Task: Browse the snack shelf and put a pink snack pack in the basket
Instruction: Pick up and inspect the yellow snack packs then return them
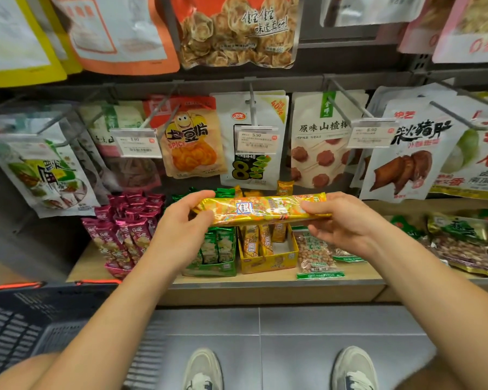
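A long yellow pack [265, 211] is held level just above the yellow display box [268, 257], one end gripped by the left hand [181, 229] and the other by the right hand [341, 220], likely so its face can be checked. The pink snack packs [124, 229] are left untouched, upright, left of that box. The basket [26, 319] is kept lower left. Higher up, "SPICY" is read on an orange bag [192, 142], and 3.90 and 5.90 on price tags [257, 139].

Hung on grey metal pegs [252, 101]: orange-yellow plastic potato-chip pouch [193, 144], white pouch printed with a black 8 [251, 167], white pouch picturing red rounds on sticks [317, 153]. Clear price tags [137, 143] at peg ends (print mostly blurred). Below: yellow cardboard display box [268, 261], clear peanut bag [316, 253]. Grey tiled floor [293, 347].
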The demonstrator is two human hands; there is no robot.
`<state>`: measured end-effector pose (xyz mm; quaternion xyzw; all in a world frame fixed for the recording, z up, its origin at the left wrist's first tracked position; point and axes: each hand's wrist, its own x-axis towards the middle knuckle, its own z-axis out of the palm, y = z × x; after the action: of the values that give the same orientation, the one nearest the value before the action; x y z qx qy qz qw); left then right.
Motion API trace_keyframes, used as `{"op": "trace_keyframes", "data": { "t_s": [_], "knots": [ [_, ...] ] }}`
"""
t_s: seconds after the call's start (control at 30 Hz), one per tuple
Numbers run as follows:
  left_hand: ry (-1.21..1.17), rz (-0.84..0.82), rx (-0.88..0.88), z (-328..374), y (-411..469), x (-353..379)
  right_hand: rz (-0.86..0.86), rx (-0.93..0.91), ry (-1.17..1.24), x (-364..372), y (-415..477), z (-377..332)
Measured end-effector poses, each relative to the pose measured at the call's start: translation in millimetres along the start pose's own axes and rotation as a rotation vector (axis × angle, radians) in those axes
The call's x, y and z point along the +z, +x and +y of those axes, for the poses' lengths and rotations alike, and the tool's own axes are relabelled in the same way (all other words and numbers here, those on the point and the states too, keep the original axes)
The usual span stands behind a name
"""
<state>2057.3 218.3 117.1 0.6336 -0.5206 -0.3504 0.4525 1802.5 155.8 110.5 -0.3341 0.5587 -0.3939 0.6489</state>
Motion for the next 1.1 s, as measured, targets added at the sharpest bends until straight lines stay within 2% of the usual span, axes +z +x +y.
{"op": "trace_keyframes", "data": {
  "t_s": [0.2, 0.33, 0.4, 0.5, 0.63, 0.87, 1.1],
  "knots": [
    [-0.046, 0.068, -0.021, -3, -1, -1, 0.011, -0.047, -0.234, -10, 2, -2],
    [-0.158, 0.117, -0.025, -3, -1, 1, 0.023, -0.129, -0.577, -16, 2, -4],
    [-0.177, 0.147, 0.014, -1, -1, 3, -0.008, -0.119, -0.663, -17, 2, -4],
    [-0.147, 0.18, 0.035, 0, 0, 4, -0.113, -0.082, -0.57, -19, 0, -7],
    [-0.133, 0.139, -0.031, -3, 3, 3, -0.223, -0.046, -0.468, -21, -3, -11],
    [-0.216, 0.025, -0.104, 0, 4, -2, -0.204, -0.108, -0.131, -21, -4, -14],
    [-0.217, 0.005, -0.136, -2, 1, 6, -0.12, -0.168, -0.088, -20, -3, -14]
  ]
}}
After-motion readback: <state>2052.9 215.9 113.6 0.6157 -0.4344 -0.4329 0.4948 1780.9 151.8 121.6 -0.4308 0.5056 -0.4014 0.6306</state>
